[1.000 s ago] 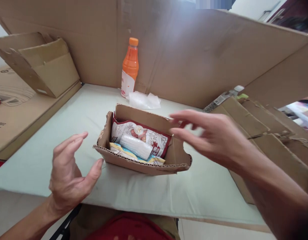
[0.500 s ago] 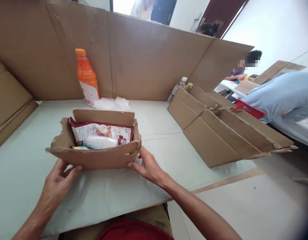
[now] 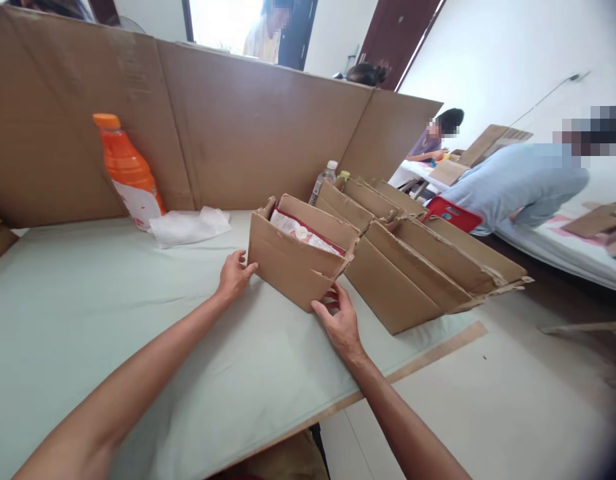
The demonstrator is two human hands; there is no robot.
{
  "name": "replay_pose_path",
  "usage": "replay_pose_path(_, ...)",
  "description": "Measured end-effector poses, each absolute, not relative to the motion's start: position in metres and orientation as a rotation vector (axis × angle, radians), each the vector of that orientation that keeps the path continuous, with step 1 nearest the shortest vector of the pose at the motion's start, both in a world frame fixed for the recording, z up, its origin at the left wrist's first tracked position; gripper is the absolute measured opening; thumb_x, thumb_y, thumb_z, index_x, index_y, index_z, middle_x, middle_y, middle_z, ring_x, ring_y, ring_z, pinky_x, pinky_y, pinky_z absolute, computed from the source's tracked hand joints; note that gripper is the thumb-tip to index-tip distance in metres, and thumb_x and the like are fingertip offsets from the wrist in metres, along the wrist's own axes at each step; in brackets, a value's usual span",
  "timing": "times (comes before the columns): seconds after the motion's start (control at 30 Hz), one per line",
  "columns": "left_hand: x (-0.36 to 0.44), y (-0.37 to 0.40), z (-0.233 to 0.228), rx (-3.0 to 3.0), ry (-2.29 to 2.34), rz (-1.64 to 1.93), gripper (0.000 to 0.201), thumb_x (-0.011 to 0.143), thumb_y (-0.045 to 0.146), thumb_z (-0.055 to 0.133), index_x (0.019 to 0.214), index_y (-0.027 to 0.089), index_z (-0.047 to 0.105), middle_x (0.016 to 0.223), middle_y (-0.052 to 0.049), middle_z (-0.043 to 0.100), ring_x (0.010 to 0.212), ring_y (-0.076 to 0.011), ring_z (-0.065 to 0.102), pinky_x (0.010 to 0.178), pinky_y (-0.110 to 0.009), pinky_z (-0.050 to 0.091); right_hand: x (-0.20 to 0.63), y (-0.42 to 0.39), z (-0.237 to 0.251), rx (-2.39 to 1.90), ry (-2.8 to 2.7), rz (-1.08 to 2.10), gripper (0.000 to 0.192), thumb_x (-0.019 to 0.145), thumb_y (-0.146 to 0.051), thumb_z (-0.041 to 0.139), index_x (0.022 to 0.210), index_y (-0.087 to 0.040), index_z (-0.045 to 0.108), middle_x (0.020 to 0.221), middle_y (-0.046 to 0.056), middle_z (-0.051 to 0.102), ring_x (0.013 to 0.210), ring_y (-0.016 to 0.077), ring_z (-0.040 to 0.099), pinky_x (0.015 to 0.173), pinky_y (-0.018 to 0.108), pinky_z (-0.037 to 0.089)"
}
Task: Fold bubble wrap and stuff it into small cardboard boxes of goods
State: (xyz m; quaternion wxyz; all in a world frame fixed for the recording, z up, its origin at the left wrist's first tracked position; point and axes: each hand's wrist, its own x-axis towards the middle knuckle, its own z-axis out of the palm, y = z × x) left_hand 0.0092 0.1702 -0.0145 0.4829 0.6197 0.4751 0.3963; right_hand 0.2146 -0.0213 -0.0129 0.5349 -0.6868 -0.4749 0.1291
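Observation:
A small torn cardboard box (image 3: 293,267) stands on the pale green table (image 3: 88,313), pressed against a row of larger cardboard boxes (image 3: 418,267) on its right. Inside it shows the top of a red and white snack packet (image 3: 301,233). My left hand (image 3: 233,275) grips the box's near left corner. My right hand (image 3: 339,320) holds its near right corner, fingers under the edge.
An orange drink bottle (image 3: 128,172) and a crumpled clear plastic bag (image 3: 188,225) lie at the back left by the cardboard partition (image 3: 238,127). A clear water bottle (image 3: 324,180) stands behind the boxes. People sit at other tables to the right.
Both hands took hold of the small box and slid it to the right across the table, up against the row of larger boxes. My view has swung right.

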Motion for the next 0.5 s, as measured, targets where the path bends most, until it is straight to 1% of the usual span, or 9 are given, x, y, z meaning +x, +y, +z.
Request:
replay_pose_path(0.07,0.042,0.186,-0.021,1.512,1.185,0.964,0.061,0.072,0.032,0.074,0.13,0.017,0.056,0.101,-0.008,0.068,0.097,-0.0247,0.066,0.09,-0.04,0.051,0.228,-0.007,-0.02,-1.618,-1.132,0.28,0.065,0.083,-0.044,0.07,0.138,-0.017,0.05,0.137,0.018,0.057,0.11,0.0253,0.064,0.088,0.04,0.056)
replay_pose_path(0.13,0.07,0.196,-0.026,1.517,1.158,0.95,0.066,0.074,0.029,0.072,0.136,0.017,0.052,0.099,-0.006,0.067,0.094,-0.023,0.066,0.088,-0.038,0.052,0.241,0.006,-0.026,-1.614,-1.129,0.27,0.064,0.083,-0.042,0.069,0.139,-0.016,0.05,0.14,0.02,0.054,0.113,0.0259,0.063,0.089,0.04,0.057)
replay_pose_path(0.17,0.082,0.199,-0.027,1.518,1.132,0.944,0.069,0.074,0.027,0.071,0.138,0.017,0.049,0.102,-0.007,0.067,0.095,-0.0227,0.066,0.088,-0.037,0.052,0.248,0.012,-0.028,-1.612,-1.125,0.268,0.064,0.083,-0.041,0.068,0.139,-0.015,0.05,0.141,0.021,0.052,0.113,0.0262,0.063,0.088,0.041,0.057)
replay_pose_path(0.23,0.102,0.204,-0.029,1.524,1.059,0.936,0.072,0.073,0.023,0.069,0.141,0.015,0.046,0.114,-0.012,0.067,0.1,-0.0237,0.067,0.089,-0.038,0.053,0.259,0.021,-0.032,-1.609,-1.125,0.275,0.063,0.083,-0.039,0.066,0.139,-0.014,0.05,0.144,0.022,0.049,0.114,0.0268,0.064,0.088,0.041,0.059)
replay_pose_path(0.3,0.118,0.208,-0.029,1.537,0.963,0.926,0.071,0.073,0.019,0.065,0.141,0.014,0.046,0.127,-0.016,0.065,0.108,-0.0253,0.066,0.094,-0.039,0.054,0.269,0.028,-0.036,-1.602,-1.138,0.298,0.063,0.082,-0.036,0.064,0.14,-0.015,0.049,0.148,0.022,0.046,0.118,0.0276,0.063,0.09,0.042,0.059)
replay_pose_path(0.43,0.143,0.218,-0.028,1.59,0.787,0.897,0.07,0.068,0.013,0.059,0.137,0.014,0.051,0.141,-0.015,0.06,0.126,-0.0261,0.06,0.107,-0.039,0.049,0.28,0.035,-0.043,-1.573,-1.152,0.375,0.067,0.082,-0.033,0.063,0.145,-0.018,0.047,0.158,0.021,0.035,0.13,0.0297,0.057,0.098,0.044,0.057)
replay_pose_path(0.5,0.153,0.223,-0.029,1.624,0.73,0.879,0.074,0.066,0.012,0.057,0.14,0.013,0.049,0.144,-0.016,0.059,0.129,-0.0266,0.059,0.108,-0.039,0.048,0.284,0.036,-0.044,-1.563,-1.142,0.397,0.07,0.082,-0.032,0.064,0.147,-0.017,0.046,0.16,0.021,0.032,0.134,0.0311,0.055,0.1,0.045,0.057)
